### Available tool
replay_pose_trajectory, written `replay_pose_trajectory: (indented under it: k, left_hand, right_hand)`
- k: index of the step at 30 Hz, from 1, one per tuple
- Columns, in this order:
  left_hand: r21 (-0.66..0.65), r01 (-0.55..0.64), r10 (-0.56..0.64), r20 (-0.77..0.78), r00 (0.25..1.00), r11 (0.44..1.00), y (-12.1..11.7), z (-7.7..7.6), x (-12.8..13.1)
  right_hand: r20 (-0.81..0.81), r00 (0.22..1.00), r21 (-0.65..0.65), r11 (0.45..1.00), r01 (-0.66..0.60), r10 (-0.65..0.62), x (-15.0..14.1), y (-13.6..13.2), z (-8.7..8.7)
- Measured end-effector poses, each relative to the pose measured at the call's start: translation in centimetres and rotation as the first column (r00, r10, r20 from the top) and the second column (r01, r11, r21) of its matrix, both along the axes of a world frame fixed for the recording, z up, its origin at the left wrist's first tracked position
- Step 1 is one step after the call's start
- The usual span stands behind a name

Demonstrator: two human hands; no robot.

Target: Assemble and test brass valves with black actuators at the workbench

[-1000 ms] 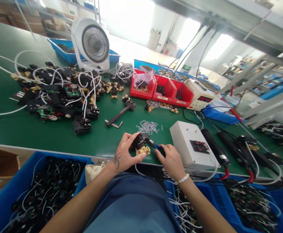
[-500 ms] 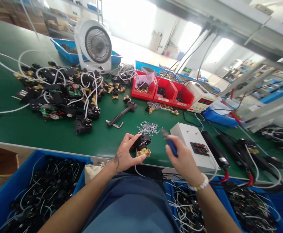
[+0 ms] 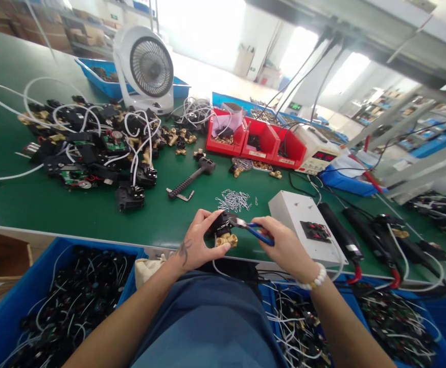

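Note:
My left hand is closed around a brass valve with a black housing, held at the table's front edge. Its thumb presses on the brass body and the fingers wrap the black part. In my right hand is a pair of blue-handled pliers. Their metal jaws touch the upper right side of the black housing; what the jaws grip there is too small to make out. Just beyond the valve lies a pile of small wire clips, with a single clip to its right.
A black hammer lies behind my left hand. Tangled black units with white cables cover the table's left. A grey switch box stands right of my right hand. Red bins and a white fan are farther back.
My right hand swung right and away from the valve with the pliers, then came back, and the jaws are now at the black housing. My left hand kept its hold.

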State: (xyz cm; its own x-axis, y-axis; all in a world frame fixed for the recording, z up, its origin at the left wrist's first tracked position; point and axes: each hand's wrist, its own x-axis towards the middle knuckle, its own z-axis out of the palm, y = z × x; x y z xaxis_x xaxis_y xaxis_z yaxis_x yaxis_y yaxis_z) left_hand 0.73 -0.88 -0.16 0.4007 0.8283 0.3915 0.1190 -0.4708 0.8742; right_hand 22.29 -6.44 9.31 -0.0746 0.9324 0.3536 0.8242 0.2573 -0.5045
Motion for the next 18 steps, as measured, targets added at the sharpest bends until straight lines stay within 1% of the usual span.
replay_pose_trajectory:
  k: [1, 2, 3, 4, 5, 6, 7, 8, 9, 10, 12, 13, 14, 15, 17, 18]
  left_hand:
    - [0.002, -0.001, 0.001, 0.002, 1.000, 1.000, 0.0, -0.1, 0.0]
    - [0.005, -0.003, 0.003, 0.005, 1.000, 1.000, 0.0, -0.2, 0.1]
    - [0.008, -0.004, 0.004, 0.009, 1.000, 1.000, 0.0, -0.3, 0.1]
    - [0.010, -0.004, 0.004, 0.010, 1.000, 1.000, 0.0, -0.4, 0.2]
    - [0.011, -0.004, 0.003, 0.011, 1.000, 1.000, 0.0, -0.4, 0.2]
    - [0.013, -0.002, 0.002, 0.011, 1.000, 1.000, 0.0, -0.3, 0.2]
    - [0.014, -0.002, 0.002, 0.010, 1.000, 1.000, 0.0, -0.3, 0.2]
    - [0.015, -0.001, 0.001, 0.009, 1.000, 1.000, 0.0, -0.2, 0.2]
    - [0.015, 0.000, 0.000, 0.005, 1.000, 1.000, 0.0, -0.1, 0.2]
    - [0.015, 0.002, -0.002, 0.001, 1.000, 1.000, 0.0, 0.0, 0.1]
    - [0.012, 0.007, -0.007, -0.009, 1.000, 1.000, 0.0, 0.1, 0.1]
    - [0.011, 0.009, -0.008, -0.012, 1.000, 1.000, 0.0, 0.0, 0.0]
    - [0.012, 0.009, -0.009, -0.012, 1.000, 1.000, 0.0, 0.0, 0.0]
    - [0.013, 0.008, -0.008, -0.011, 1.000, 1.000, 0.0, -0.1, 0.1]
    - [0.014, 0.009, -0.009, -0.011, 1.000, 1.000, 0.0, -0.1, 0.1]
    - [0.013, 0.012, -0.011, -0.012, 1.000, 1.000, 0.0, -0.1, 0.1]
  right_hand:
    - [-0.002, 1.000, 0.016, 1.000, 0.025, -0.025, 0.2, 0.0, 0.3]
    - [-0.030, 0.996, 0.070, 0.994, 0.083, -0.082, 0.3, -0.1, 0.5]
    - [-0.084, 0.985, 0.151, 0.975, 0.164, -0.153, 0.4, -0.2, 0.7]
    - [-0.142, 0.967, 0.234, 0.942, 0.243, -0.214, 0.4, -0.2, 0.6]
    - [-0.182, 0.951, 0.296, 0.909, 0.295, -0.250, 0.3, -0.2, 0.3]
    - [-0.189, 0.948, 0.326, 0.894, 0.306, -0.256, 0.1, -0.2, 0.0]
    - [-0.157, 0.960, 0.320, 0.907, 0.273, -0.233, 0.0, -0.2, -0.4]
    - [-0.095, 0.978, 0.279, 0.938, 0.204, -0.185, -0.2, -0.1, -0.7]
    - [-0.027, 0.992, 0.216, 0.968, 0.124, -0.121, -0.2, -0.1, -0.8]
    - [0.024, 0.998, 0.151, 0.987, 0.053, -0.057, -0.1, 0.0, -0.8]
    - [0.073, 0.997, 0.078, 0.997, -0.030, 0.024, 0.3, 0.0, -0.2]
    - [0.070, 0.997, 0.097, 0.995, -0.018, 0.011, 0.5, 0.0, 0.1]
    - [0.041, 0.998, 0.155, 0.987, 0.031, -0.038, 0.8, -0.1, 0.4]
    - [-0.010, 0.994, 0.235, 0.966, 0.107, -0.108, 0.9, -0.2, 0.5]
    - [-0.137, 0.964, 0.373, 0.889, 0.264, -0.229, 0.9, -0.3, 0.0]
    - [-0.175, 0.951, 0.398, 0.865, 0.305, -0.254, 0.7, -0.4, -0.4]
